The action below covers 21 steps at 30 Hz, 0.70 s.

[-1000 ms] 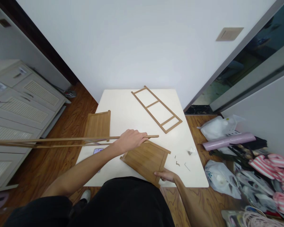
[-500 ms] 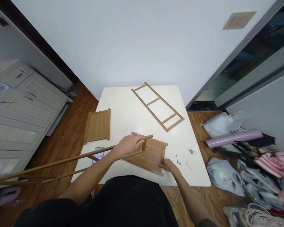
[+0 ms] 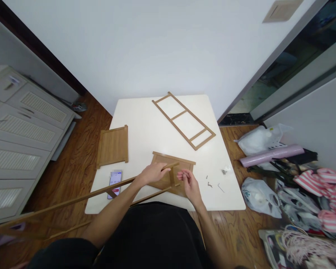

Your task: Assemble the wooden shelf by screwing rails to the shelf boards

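Observation:
My left hand (image 3: 153, 173) is wrapped round the upper rail of a long wooden frame (image 3: 81, 199), near its end. The frame slants up from the lower left, in front of my body. Close to its end, my right hand (image 3: 190, 185) is raised with thumb and fingers pinched together. Whatever those fingers hold is too small to make out. Under both hands lies a wooden panel (image 3: 164, 158) on the white table (image 3: 140, 123), partly hidden by them. Several small screws (image 3: 210, 184) and an L-shaped hex key (image 3: 221, 188) lie right of my right hand.
A second ladder-like frame (image 3: 179, 113) lies at the table's back right. Another wooden panel (image 3: 113, 145) lies at the left edge, with a phone (image 3: 116, 177) before it. A small bag of hardware (image 3: 224, 171) rests at right. Bags (image 3: 260, 196) crowd the floor beyond.
My right hand has left the panel's right edge and moved up and left to the frame's end, its fingers now pinched. My left hand keeps its hold on the frame.

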Each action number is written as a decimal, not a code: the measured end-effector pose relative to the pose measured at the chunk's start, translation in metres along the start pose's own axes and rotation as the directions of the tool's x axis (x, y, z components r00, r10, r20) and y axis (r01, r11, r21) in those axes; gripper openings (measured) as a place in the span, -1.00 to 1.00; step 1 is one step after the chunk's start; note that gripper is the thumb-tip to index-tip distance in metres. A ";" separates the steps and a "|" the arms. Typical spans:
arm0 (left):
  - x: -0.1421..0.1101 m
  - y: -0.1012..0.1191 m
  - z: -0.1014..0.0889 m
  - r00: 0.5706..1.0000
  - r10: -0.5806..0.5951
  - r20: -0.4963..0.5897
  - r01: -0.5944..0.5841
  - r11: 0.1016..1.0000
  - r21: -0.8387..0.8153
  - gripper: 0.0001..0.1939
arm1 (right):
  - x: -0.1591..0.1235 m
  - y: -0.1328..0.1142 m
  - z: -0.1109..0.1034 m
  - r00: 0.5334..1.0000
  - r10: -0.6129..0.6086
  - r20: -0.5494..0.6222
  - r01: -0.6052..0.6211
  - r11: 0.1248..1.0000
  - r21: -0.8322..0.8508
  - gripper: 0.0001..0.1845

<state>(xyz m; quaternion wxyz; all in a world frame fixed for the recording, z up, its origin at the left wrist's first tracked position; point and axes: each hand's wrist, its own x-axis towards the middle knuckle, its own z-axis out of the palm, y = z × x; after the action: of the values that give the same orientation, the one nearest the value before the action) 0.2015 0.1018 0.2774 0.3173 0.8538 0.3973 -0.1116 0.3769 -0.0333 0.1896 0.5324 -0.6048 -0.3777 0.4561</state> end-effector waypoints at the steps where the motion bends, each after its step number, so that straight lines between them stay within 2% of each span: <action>1: 0.001 -0.003 0.001 1.000 0.020 0.014 -0.019 0.999 -0.025 -0.54 | -0.005 -0.008 0.007 1.000 -0.001 -0.020 0.001 0.999 0.038 -0.63; 4: 0.006 -0.011 0.004 0.993 0.097 0.066 -0.091 0.991 -0.100 -0.56 | -0.011 -0.023 0.019 0.997 -0.012 -0.071 0.015 0.998 0.054 -0.68; 8: 0.012 -0.015 0.014 0.983 0.148 0.109 -0.132 0.980 -0.148 -0.55 | -0.005 -0.026 0.019 0.971 -0.151 -0.184 0.124 0.981 -0.151 -0.75; 10: 0.013 -0.014 0.020 0.982 0.148 0.121 -0.130 0.980 -0.149 -0.54 | -0.001 -0.022 0.017 0.961 -0.179 -0.210 0.141 0.973 -0.185 -0.77; 13: 0.013 -0.012 0.026 0.983 0.134 0.123 -0.116 0.983 -0.145 -0.56 | 0.001 -0.017 0.018 0.964 -0.188 -0.187 0.156 0.972 -0.174 -0.79; 17: 0.014 -0.013 0.027 0.985 0.116 0.124 -0.096 0.982 -0.160 -0.58 | -0.004 -0.015 0.021 0.964 -0.245 -0.106 0.208 0.938 -0.276 -0.82; 21: 0.013 -0.016 0.026 0.985 0.123 0.118 -0.099 0.977 -0.191 -0.58 | -0.008 -0.016 0.024 0.953 -0.290 -0.092 0.242 0.906 -0.347 -0.82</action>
<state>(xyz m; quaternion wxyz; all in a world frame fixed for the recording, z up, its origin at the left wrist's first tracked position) 0.1997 0.1013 0.2445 0.4257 0.8326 0.3362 -0.1114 0.3525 -0.0314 0.2060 0.5057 -0.6591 -0.4895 0.2651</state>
